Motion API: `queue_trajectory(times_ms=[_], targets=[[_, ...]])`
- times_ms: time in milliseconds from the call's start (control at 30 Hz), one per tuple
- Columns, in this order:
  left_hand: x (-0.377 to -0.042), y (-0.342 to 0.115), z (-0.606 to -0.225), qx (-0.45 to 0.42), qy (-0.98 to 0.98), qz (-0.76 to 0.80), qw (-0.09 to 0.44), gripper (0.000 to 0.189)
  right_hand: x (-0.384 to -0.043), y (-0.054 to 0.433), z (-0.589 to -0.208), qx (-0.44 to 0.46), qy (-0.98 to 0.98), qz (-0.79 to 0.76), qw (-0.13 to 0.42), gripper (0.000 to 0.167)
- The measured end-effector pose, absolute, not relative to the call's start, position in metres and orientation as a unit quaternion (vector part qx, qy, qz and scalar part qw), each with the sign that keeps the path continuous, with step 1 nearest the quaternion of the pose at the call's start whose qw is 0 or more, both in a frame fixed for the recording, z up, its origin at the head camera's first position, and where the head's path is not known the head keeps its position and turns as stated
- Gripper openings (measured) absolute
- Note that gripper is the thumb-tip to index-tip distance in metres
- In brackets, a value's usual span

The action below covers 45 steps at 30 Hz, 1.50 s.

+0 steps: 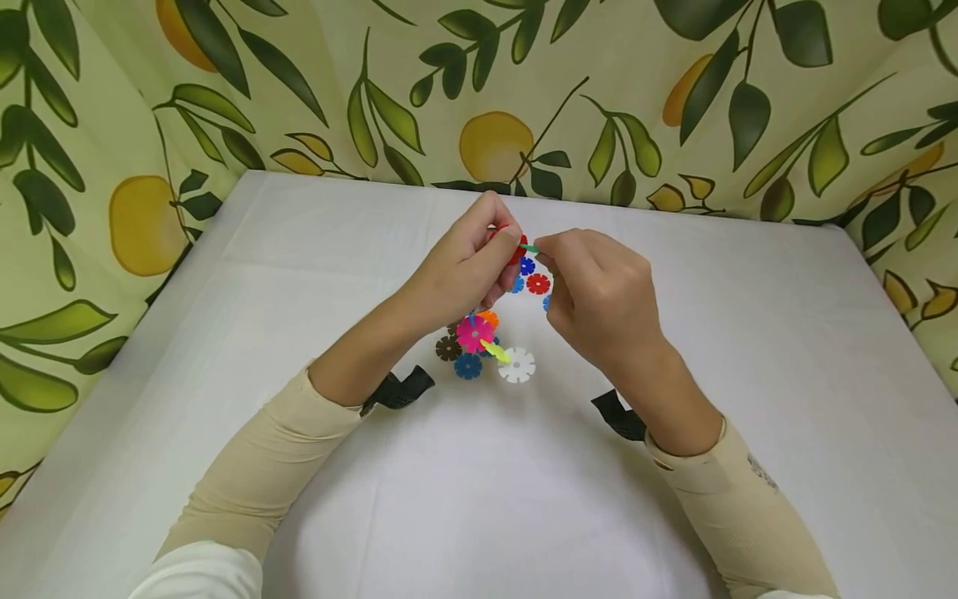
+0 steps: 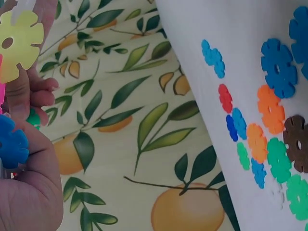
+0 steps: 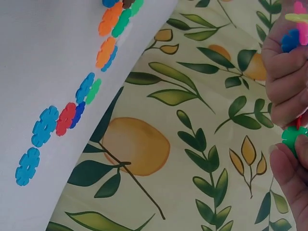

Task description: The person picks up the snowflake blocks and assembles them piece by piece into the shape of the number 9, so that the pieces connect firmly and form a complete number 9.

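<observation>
My left hand [image 1: 456,270] grips a red slotted flower-shaped disc [image 1: 520,249], partly hidden by the fingers. A chain of linked discs hangs below that hand: a pink disc [image 1: 475,334], a yellow disc [image 1: 495,350] and a white disc [image 1: 517,366]. A blue disc [image 2: 12,144] also shows by the left hand in the left wrist view. Between thumb and fingers, my right hand [image 1: 602,291] pinches a green disc [image 3: 293,139]. The green disc meets the red one edge-on; how far their slots are engaged cannot be seen.
Several loose discs lie on the white-covered table [image 1: 337,249] beyond and beneath the hands, among them a red disc [image 1: 538,284], an orange disc [image 2: 271,109] and a brown disc [image 1: 448,348]. Behind the table hangs a leaf-and-fruit patterned cloth [image 1: 299,83].
</observation>
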<state>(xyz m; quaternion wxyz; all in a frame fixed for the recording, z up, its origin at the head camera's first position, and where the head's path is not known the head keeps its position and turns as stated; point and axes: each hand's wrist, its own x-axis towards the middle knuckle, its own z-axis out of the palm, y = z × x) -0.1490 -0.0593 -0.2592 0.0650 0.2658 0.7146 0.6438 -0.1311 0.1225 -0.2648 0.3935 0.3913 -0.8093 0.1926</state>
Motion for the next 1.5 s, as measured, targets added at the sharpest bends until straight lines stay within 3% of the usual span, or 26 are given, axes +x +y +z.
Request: queue_trajectory(times_ms=[567,733,933,1167,1267,1433,1500], targets=[[-0.146,-0.062,-0.257,0.254,0.704,0.658,0.089,0.008,-0.132,0.119,-0.261,0.415,-0.793,0.211,0.393,0.015],[-0.149,-0.061,-0.259,0.253,0.682,0.676,0.121,0.016,-0.135,0.123,-0.255,0.422,-0.790,0.251,0.368,0.010],[-0.153,-0.057,-0.262,0.275,0.663,0.680,0.147,0.024,-0.141,0.129,-0.252,0.403,-0.781,0.344,0.332,0.022],[-0.157,-0.065,-0.260,0.273,0.706,0.635,0.153,0.032,-0.148,0.136,-0.258,0.369,-0.813,0.339,0.298,0.029],[-0.159,-0.070,-0.253,0.261,0.731,0.614,0.142,0.035,-0.156,0.145,-0.262,0.301,-0.876,0.311,0.213,0.028],[-0.160,-0.077,-0.245,0.243,0.719,0.642,0.108,0.032,-0.175,0.160,-0.281,0.190,-0.962,0.176,-0.084,0.033],[-0.159,-0.078,-0.244,0.235,0.703,0.664,0.096,0.030,-0.181,0.163,-0.290,0.178,-0.962,0.129,-0.163,0.040]])
